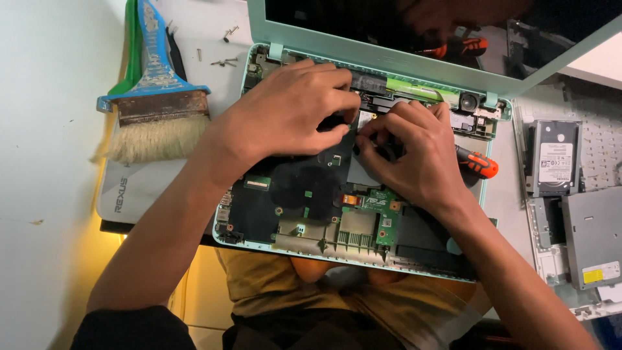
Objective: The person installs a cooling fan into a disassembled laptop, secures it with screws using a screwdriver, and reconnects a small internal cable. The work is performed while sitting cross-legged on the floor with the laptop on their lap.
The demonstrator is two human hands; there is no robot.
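My left hand (285, 110) presses flat on the open laptop (311, 207), mid-desk. My right hand (414, 155) pinches a small card (367, 118) while gripping the screwdriver (478, 163). Risk, I'd say: the tip slips and gouges the board (304, 188), or the screws (225, 62) at the far edge scatter.

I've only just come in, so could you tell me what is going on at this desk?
A person has an opened mint-green laptop in front of them, its circuit board exposed. Both hands work near the hinge: the left hand presses on the black board area, the right hand grips a screwdriver with an orange-and-black handle. A wide brush and loose screws lie to the left; a hard drive lies to the right.
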